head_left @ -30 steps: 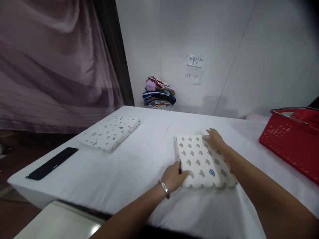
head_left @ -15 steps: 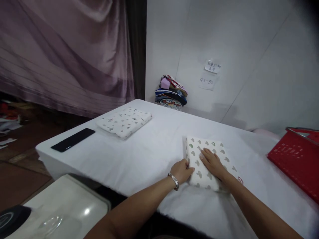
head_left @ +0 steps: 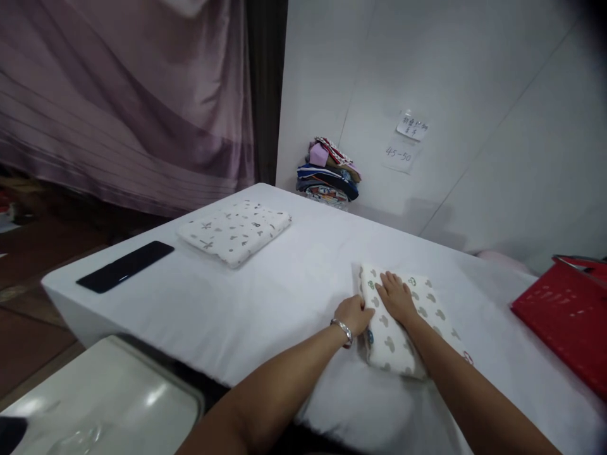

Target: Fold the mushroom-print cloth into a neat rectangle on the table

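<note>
A folded white cloth (head_left: 389, 346) with grey mushroom-like prints and a few green and red ones lies on the white-covered table (head_left: 284, 297) in front of me. My left hand (head_left: 353, 314), with a silver bracelet at the wrist, is closed on the cloth's left edge; its fingertips are partly hidden there. Flat on top of the cloth rests my right hand (head_left: 397, 298), fingers stretched out toward the far edge. Farther left on the table is a second folded white cloth (head_left: 237, 232) with small dark prints, which neither hand touches.
A black phone-like slab (head_left: 126, 265) lies near the table's left edge. At right stands a red bag or box (head_left: 564, 322). Behind the table is a stack of folded fabrics (head_left: 328, 174) by the wall, with paper notes (head_left: 401, 155) above. A pale glossy surface (head_left: 109, 392) sits lower left.
My right hand has slid toward the far left part of the cloth. My left hand keeps its place at the left edge, where the side looks slightly lifted. The view has shifted a little.
</note>
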### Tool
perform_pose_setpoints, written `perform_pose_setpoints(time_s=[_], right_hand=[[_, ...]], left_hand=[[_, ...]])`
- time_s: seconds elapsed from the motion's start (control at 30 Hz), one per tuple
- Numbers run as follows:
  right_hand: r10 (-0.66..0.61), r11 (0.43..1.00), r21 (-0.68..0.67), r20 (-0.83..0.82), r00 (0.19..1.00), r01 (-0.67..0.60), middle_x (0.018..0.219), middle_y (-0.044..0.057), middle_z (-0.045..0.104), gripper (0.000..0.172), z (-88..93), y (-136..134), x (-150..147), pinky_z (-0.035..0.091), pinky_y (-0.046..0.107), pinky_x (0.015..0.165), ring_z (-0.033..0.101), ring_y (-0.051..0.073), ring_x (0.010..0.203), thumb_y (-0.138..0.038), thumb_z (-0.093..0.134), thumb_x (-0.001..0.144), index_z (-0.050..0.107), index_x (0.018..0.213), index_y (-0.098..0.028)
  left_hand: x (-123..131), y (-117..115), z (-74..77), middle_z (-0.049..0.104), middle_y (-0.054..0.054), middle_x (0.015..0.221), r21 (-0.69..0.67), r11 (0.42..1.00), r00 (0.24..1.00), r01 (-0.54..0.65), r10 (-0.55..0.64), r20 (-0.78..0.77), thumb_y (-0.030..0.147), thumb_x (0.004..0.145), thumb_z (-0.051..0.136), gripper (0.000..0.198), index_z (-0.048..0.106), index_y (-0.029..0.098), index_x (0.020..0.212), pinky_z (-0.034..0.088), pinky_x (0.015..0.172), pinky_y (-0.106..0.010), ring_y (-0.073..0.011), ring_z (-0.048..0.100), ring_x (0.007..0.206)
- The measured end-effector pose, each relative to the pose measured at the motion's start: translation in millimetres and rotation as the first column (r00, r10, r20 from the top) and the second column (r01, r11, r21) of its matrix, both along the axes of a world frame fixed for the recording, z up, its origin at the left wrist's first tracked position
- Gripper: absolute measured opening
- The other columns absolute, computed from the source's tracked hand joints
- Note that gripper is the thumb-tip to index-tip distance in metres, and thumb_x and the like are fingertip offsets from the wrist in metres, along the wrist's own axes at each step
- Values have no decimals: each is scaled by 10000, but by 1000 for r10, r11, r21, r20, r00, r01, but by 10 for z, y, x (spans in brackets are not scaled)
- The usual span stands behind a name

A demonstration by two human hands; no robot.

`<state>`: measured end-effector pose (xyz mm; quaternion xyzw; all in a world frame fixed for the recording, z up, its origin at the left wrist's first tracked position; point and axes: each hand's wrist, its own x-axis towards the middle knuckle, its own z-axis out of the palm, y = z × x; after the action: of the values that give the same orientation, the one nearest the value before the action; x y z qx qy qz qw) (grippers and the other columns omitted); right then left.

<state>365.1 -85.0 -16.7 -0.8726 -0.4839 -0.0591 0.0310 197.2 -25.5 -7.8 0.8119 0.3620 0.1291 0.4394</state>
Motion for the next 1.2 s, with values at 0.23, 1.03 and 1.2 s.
perform_pose_setpoints(time_s=[0.23,1.03,1.2], right_hand=[[-6,1000,-11,38,999,6,1465,69,306,525,-30,-10,4,224,467,1064,223,240,1351,-427,234,927,376,1369,-181],[28,998,53,23,999,-29,1454,58,330,510,-30,-43,-9,232,472,1059,222,236,1355,-465,230,927,351,1382,-269],[39,998,42,33,999,-41,1463,76,307,501,-14,-52,-21,245,497,1045,238,263,1346,-480,275,919,378,1368,-285]], left_hand=[[115,215,-19,663,-13,683,-250,968,998,27,-10,69,346,868,388,291,619,172,903,444,471,-216,-109,565,455],[679,903,-99,673,-55,986,37,996,994,-76,73,76,152,818,478,259,655,176,1005,438,867,-273,-165,592,928],[642,905,-104,649,-26,1027,63,996,978,-66,52,201,261,852,492,235,642,205,1024,444,861,-240,-134,584,910]])
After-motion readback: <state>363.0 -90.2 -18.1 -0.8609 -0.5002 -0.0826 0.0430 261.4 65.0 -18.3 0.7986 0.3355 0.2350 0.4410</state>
